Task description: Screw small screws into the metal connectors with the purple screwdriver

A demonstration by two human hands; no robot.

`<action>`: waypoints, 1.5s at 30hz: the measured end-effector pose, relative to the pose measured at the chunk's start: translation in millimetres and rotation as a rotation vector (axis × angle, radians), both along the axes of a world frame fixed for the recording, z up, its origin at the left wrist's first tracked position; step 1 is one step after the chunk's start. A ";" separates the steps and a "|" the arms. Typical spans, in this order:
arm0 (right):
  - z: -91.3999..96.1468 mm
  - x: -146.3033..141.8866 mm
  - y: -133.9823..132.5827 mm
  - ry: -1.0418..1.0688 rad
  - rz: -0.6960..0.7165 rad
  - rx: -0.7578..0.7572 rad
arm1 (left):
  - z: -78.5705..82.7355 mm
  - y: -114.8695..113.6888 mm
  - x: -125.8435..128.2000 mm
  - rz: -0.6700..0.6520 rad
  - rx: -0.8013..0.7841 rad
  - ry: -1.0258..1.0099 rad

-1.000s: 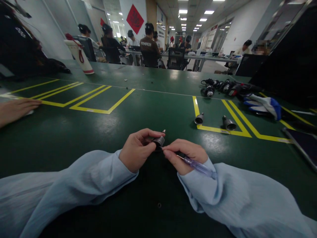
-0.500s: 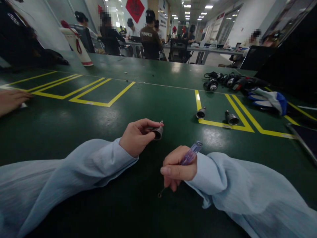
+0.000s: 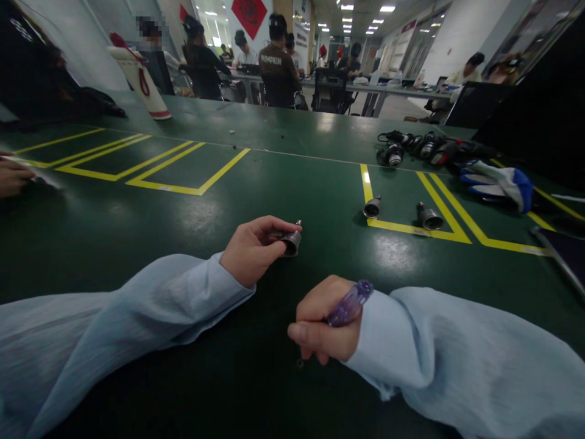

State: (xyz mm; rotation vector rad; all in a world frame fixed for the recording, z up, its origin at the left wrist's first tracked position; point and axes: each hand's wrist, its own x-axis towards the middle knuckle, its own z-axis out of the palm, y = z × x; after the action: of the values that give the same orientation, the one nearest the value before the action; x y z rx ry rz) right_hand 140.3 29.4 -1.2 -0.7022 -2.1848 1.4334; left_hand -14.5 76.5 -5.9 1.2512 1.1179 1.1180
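My left hand [image 3: 253,247] is closed around a small dark metal socket part [image 3: 290,240] with a thin pin at its far end, held just above the green table [image 3: 292,183]. My right hand [image 3: 322,328] is closed in a fist on a screwdriver with a clear purple handle [image 3: 350,303]. Its tip points down at a small screw [image 3: 300,363] on the table, just below the fist. The two hands are a hand's width apart.
Two more metal socket parts [image 3: 372,208] [image 3: 429,216] lie on a yellow-lined box to the right. Behind them sit a pile of dark parts [image 3: 411,148] and a blue-white glove [image 3: 500,180]. Another person's hand [image 3: 13,177] rests at far left. A white cup [image 3: 139,82] stands far left.
My right hand has drawn back from the socket part toward me and turned the screwdriver tip-down over a screw. My left hand has kept hold of the part. The other person's hand has moved left.
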 end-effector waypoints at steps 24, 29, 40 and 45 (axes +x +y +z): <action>-10.8 -3.2 18.9 0.290 -0.771 0.241 | 6.8 -5.6 -0.9 0.001 -0.083 -0.096; -13.3 -6.0 21.6 0.165 -0.816 0.450 | 10.3 -9.1 2.3 -0.001 -0.100 -0.080; -20.1 -7.1 26.1 0.187 -0.720 0.613 | 16.9 -9.6 6.8 0.060 -0.070 -0.034; -23.3 -8.7 27.4 0.214 -0.708 0.650 | 19.5 -9.7 9.0 0.099 -0.046 0.022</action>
State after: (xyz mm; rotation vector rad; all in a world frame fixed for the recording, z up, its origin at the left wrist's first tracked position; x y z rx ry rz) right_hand 131.6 56.8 -24.5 -0.8865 -1.7882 0.3887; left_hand -5.5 66.8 13.5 1.1860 1.2268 1.1487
